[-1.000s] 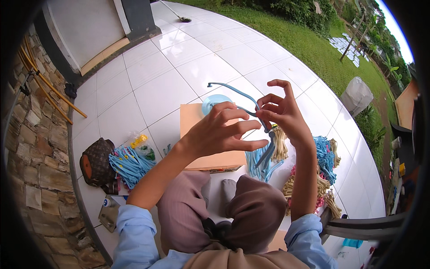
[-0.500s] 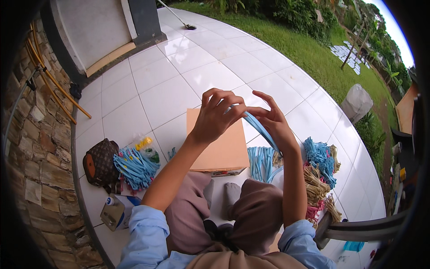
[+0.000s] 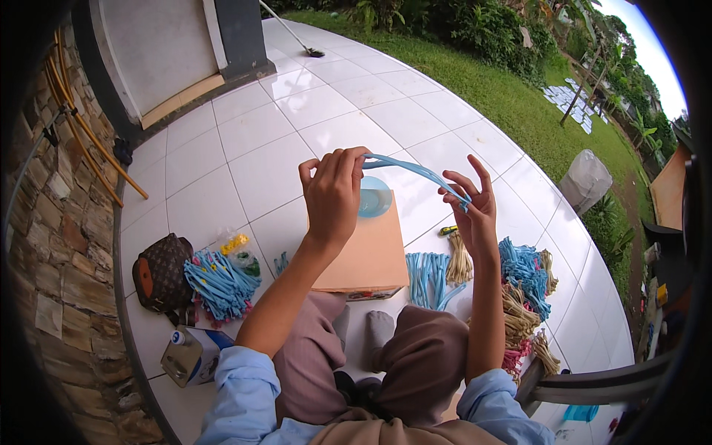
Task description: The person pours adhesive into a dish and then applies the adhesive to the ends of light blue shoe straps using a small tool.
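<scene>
A few light-blue cords (image 3: 415, 168) arch between my two hands above a cardboard box (image 3: 360, 256). My left hand (image 3: 335, 191) pinches one end, its fingers closed together. The other end is gripped low between the fingers of my right hand (image 3: 475, 199), whose upper fingers are spread and raised. Behind my left hand, a round light-blue dish (image 3: 374, 200) rests on the box top, partly hidden. Right of the box lie loose blue cords (image 3: 428, 278) and a bundle of beige cords (image 3: 459, 258), with a small yellow-and-black tool (image 3: 448, 231) at its upper end.
Blue bundles (image 3: 525, 268), beige bundles (image 3: 519, 308) and pink cords (image 3: 515, 356) lie at the right. On the left are a brown patterned bag (image 3: 159, 274), blue cords with yellow ends (image 3: 221, 282) and a metal can (image 3: 194, 354). A broom (image 3: 314, 53) lies on the far tiles.
My hands have moved apart, stretching the blue cords into an arch between them. The blue dish, beige bundle and small tool now show from behind my hands and the cords.
</scene>
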Motion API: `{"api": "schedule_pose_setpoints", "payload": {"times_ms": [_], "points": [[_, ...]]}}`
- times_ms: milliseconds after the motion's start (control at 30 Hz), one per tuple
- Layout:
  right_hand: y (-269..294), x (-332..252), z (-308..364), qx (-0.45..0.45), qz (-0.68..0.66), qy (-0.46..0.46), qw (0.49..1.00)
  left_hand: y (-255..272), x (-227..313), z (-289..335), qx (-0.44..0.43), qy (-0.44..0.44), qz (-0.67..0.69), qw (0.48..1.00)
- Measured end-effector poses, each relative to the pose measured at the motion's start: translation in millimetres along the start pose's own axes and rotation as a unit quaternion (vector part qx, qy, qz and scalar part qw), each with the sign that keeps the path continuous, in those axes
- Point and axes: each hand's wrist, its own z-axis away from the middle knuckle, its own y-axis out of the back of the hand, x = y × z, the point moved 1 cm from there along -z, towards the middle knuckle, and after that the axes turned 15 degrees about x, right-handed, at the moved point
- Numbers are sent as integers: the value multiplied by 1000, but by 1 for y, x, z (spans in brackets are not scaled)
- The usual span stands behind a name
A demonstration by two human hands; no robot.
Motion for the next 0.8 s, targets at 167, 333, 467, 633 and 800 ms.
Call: {"api": "schedule_pose_setpoints", "payload": {"times_ms": [167,333,467,633,800], "points": [[-20,-17,11,33,-67,69,995,-1,-14,13,-22,1,-10,1000],[-34,-23,19,45,-43,112,992,7,-7,16,-134,146,182,963],[-39,-26,25,15,-73,141,987,15,1,16,-147,141,263,943],[-46,-35,29,34,-69,138,987,19,14,9,-110,102,268,952],[-61,-13,29,39,-78,106,990,8,37,12,-135,209,355,901]]}}
